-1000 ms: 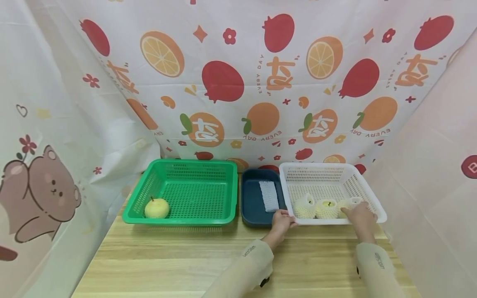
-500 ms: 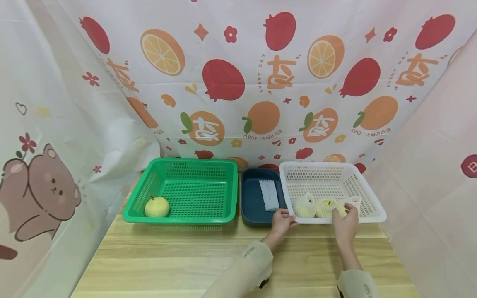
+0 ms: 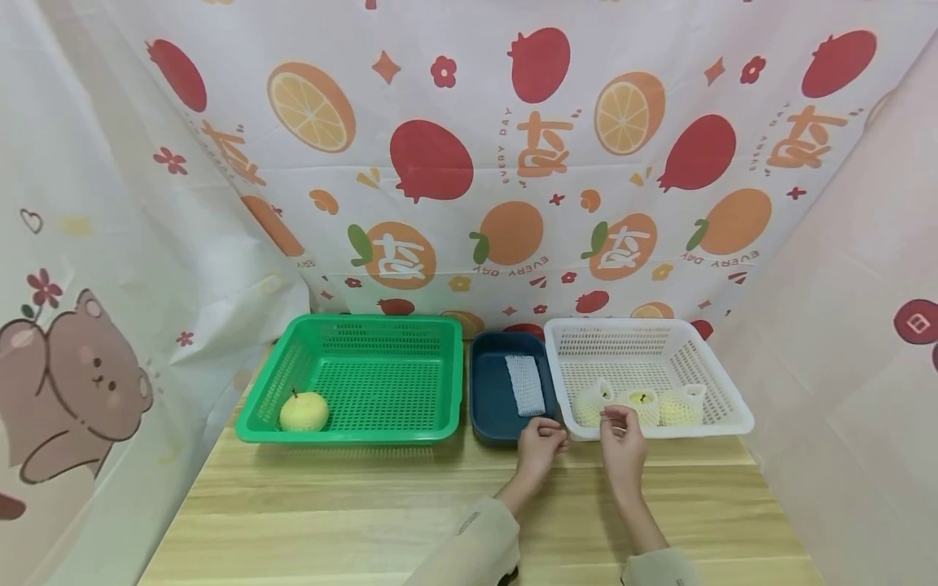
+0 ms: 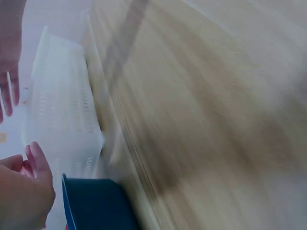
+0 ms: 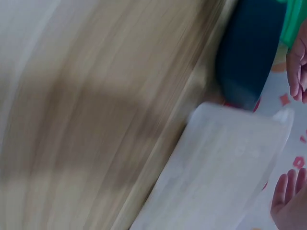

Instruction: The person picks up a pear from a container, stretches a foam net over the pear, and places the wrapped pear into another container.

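Note:
My left hand (image 3: 538,449) hovers off the front left corner of the white basket (image 3: 721,430), fingers loosely bent and holding nothing. Close by on its right, my right hand (image 3: 623,456) is raised over that basket's front rim, also holding nothing; its fingers look relaxed in the right wrist view. Along the front of the white basket sit three round yellow pears in white foam nets: a left one (image 3: 589,411), a middle one (image 3: 645,413) partly behind my right hand, and a right one (image 3: 680,409). An empty foam net (image 3: 525,385) lies flat in the dark blue tray (image 3: 487,415).
A green basket (image 3: 349,435) stands on the left, with one bare yellow pear (image 3: 304,412) in its front left corner. The blue tray sits between the two baskets. Wooden tabletop (image 3: 352,513) spreads in front; a printed curtain (image 3: 469,98) hangs behind.
My right hand has left the right netted pear and moved left toward my other hand. The left hand has let go of the white basket's corner and shifted slightly left.

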Tool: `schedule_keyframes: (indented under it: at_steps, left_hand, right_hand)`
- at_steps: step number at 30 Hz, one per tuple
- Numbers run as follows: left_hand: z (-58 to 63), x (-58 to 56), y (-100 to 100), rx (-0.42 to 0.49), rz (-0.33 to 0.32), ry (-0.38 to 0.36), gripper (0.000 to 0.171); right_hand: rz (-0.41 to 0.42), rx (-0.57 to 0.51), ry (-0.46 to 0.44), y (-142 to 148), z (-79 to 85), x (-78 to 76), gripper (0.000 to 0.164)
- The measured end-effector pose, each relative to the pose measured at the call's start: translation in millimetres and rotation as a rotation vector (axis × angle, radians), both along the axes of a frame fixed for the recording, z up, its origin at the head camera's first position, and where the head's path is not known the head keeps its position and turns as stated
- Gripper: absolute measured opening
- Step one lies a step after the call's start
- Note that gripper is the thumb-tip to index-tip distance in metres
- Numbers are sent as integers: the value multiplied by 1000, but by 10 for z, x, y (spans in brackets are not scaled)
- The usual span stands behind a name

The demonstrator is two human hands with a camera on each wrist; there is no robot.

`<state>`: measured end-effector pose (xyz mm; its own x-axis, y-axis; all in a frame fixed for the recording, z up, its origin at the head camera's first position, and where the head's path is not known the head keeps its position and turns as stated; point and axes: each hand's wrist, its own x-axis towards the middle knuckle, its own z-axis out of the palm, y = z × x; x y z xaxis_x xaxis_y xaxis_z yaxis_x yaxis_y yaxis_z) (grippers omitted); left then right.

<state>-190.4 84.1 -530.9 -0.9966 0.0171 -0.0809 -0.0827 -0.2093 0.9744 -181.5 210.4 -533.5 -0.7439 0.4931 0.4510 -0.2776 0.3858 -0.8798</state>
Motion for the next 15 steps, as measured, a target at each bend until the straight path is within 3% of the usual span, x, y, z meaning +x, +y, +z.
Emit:
schedule_keyframes:
  at_steps: [7, 10, 15]
  left_hand:
    - [267, 259, -399, -108, 64, 148, 7]
    - [286, 319, -588, -141, 121, 222, 5]
    - [221, 358, -1003, -194, 289, 310, 7]
  right_hand:
    - [157, -36, -50, -355, 75, 44, 10]
    - [278, -115, -74, -538, 193, 91, 11]
    - [475, -278, -131, -811, 317, 132, 11]
